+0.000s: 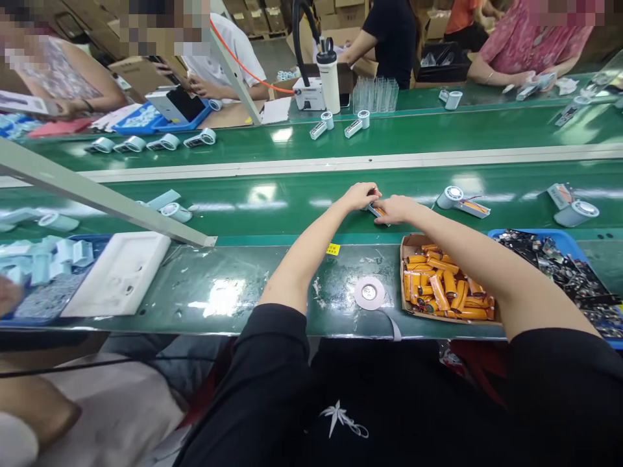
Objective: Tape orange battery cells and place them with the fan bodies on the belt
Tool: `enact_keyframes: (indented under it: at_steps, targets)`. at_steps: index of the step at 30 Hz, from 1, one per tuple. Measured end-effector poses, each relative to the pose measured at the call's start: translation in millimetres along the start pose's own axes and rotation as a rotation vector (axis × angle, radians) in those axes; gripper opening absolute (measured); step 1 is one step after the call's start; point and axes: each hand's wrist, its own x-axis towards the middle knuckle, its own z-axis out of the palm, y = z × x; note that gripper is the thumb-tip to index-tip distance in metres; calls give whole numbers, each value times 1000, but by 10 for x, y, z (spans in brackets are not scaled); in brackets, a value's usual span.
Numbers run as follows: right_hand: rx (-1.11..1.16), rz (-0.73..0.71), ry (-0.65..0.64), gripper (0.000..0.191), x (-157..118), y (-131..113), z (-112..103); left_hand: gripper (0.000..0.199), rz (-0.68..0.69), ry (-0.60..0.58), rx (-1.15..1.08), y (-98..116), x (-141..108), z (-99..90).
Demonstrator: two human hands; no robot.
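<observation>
Over the green belt [263,214], my left hand [361,196] and my right hand [395,210] meet on one small light-coloured housing [377,211] with an orange part in it. Fingers of both hands are closed on it and cover most of it. To the right on the belt lies a pale blue round unit [450,196] with an open handle holding an orange cell. Below my right forearm sits a cardboard box of orange cells [438,285]. A roll of white tape [368,293] lies on the table's near ledge.
A blue tray of dark metal parts [559,259] stands at the right. At the left are a white plastic tray [119,275], a slanted metal post [102,191] and a seated person's arm. Several people work across the belt.
</observation>
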Motion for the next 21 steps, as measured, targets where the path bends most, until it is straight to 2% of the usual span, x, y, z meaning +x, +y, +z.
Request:
enact_keyframes:
  at_steps: [4,8,11,15,17,21]
  targets:
    - [-43,15,25,50,24,-47,-41,24,-33,35,25,90,-1,21]
    - [-67,35,85,37,-29,-44,-91,21,-47,41,55,199,50,57]
    - [-69,72,130,28,-130,-2,-154,21,-45,30,68,289,87,89]
    - [-72,103,162,32,-295,77,-189,19,-53,3,71,447,76,73]
    - [-86,101,136,31,-292,96,-152,16,-56,-8,73,523,63,52]
    - [-115,68,23,42,-153,39,-48,13,-68,-5,88,561,49,30]
